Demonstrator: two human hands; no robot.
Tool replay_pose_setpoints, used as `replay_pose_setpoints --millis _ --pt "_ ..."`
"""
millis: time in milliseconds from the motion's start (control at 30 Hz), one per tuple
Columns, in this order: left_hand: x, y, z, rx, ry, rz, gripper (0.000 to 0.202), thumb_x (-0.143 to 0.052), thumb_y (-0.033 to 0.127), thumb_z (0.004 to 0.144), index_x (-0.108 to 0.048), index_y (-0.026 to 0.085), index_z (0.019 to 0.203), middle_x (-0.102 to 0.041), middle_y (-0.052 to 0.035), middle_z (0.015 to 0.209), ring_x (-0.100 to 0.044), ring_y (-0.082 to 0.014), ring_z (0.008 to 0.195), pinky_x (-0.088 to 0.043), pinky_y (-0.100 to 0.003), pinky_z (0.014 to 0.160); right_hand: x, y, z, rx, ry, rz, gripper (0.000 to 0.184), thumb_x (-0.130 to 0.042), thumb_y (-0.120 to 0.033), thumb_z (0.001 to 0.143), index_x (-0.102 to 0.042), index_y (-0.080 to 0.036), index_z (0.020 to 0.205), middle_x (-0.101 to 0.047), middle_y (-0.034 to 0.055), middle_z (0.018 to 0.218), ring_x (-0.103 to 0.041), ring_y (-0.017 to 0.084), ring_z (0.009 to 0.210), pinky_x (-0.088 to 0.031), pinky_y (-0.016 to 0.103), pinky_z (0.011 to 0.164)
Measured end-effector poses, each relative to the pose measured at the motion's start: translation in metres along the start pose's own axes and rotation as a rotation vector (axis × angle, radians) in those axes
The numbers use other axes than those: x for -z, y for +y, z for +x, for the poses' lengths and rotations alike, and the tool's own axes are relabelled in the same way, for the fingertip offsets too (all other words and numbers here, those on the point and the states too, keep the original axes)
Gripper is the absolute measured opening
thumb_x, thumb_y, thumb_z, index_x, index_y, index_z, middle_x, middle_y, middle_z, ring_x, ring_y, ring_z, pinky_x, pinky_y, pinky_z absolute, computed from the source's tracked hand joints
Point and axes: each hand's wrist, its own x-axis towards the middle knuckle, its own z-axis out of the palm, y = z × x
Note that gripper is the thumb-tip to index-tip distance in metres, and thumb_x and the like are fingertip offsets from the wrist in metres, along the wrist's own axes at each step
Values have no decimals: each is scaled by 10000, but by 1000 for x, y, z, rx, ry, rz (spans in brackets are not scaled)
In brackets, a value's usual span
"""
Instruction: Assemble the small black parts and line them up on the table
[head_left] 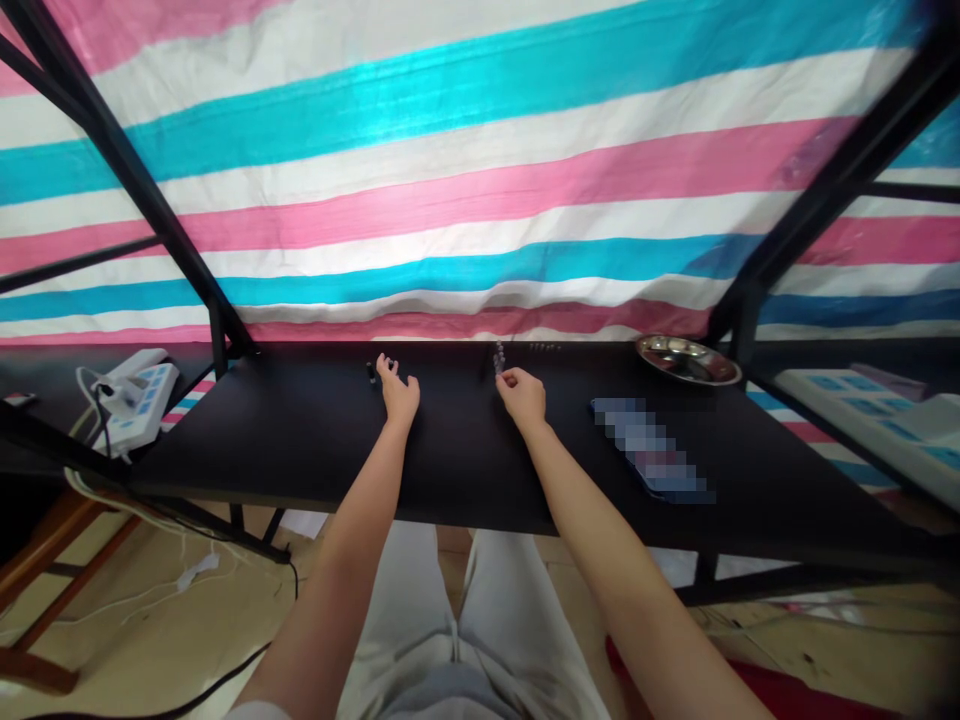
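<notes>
My left hand (401, 393) hovers low over or rests on the black tabletop, thumb and fingers apart. Just left of its fingertips lies a small dark cylinder-like piece (370, 373). Another tiny dark bit (391, 364) shows by the fingers, too small to name. Farther right, my right hand (523, 398) is closed in a pinch. From its fingertips a short row of small greyish, bead-like pieces (499, 356) runs toward the back edge. What sits inside the pinch is hidden by the fingers. More tiny pale pieces (544, 347) form a line near the back edge.
A shiny round metal dish (688, 360) stands at the back right of the black table (450, 470). Nearer me lies a blurred-out blue flat object (649, 450). White power strips (142, 405) with cables are at the left. Black frame posts (150, 200) flank a striped sheet (480, 200).
</notes>
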Motion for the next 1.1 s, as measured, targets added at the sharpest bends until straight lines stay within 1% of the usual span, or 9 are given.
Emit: replay_pose_setpoints --millis 100,200,333,400,467,600,733,900,1100 --pt "-3 -2 0 4 -17 -127 670 -501 -8 677 -240 192 1260 -422 -166 1264 -491 -204 1155 -363 -346 982 -1 1 0 6 12 9 189 -503 -345 729 -618 -200 689 -610 22 630 -523 150 576 -341 255 548" --pt "-5 -1 -1 62 -31 -315 572 -510 9 685 -303 196 1183 -470 -128 1172 -560 -184 1064 -416 -321 918 -1 -1 -1 55 53 44 218 -490 -367 744 -618 -195 706 -594 19 617 -515 143 561 -356 256 560" --pt "-7 4 -3 159 -40 -465 441 -590 94 687 -379 176 1066 -529 -43 951 -649 -142 802 -466 -298 817 -1 -7 -5 201 83 129 261 -472 -398 767 -617 -186 728 -548 4 575 -486 125 531 -375 248 574" --pt "-6 7 -4 187 -53 -489 388 -615 139 691 -402 165 1014 -529 7 831 -645 -116 662 -477 -295 771 -2 -13 -9 278 76 164 273 -460 -403 783 -616 -185 734 -523 -6 552 -464 116 509 -377 241 570" --pt "-7 10 -5 223 -84 -525 338 -618 165 702 -416 158 973 -518 35 756 -632 -105 592 -478 -293 740 -4 -19 -14 330 57 180 281 -449 -408 797 -614 -186 742 -515 -9 546 -456 112 499 -378 237 565" --pt "-8 16 -7 348 -198 -663 308 -637 173 704 -424 158 926 -548 30 730 -630 -107 594 -468 -293 735 -7 -31 -24 392 -90 198 287 -433 -423 819 -607 -195 827 -588 16 657 -515 127 565 -391 239 591" --pt "-12 20 -12 433 -332 -769 315 -662 155 684 -432 158 899 -583 14 748 -618 -94 582 -459 -277 717 -7 -38 -29 352 -229 186 340 -326 -450 870 -565 -209 864 -610 28 723 -539 147 604 -376 247 583" --pt "-16 22 -19 423 -476 -770 344 -700 198 655 -457 157 896 -583 6 784 -634 -117 645 -451 -285 724 -8 -37 -27 352 -252 231 386 -256 -453 889 -484 -211 694 -558 17 636 -509 139 569 -363 242 586" --pt "-18 24 -25 308 -587 -673 355 -711 243 636 -528 153 926 -569 -32 919 -651 -162 753 -451 -257 651 -9 -31 -24 331 -178 199 414 -227 -471 886 -469 -212 672 -547 21 608 -491 137 548 -352 245 578"
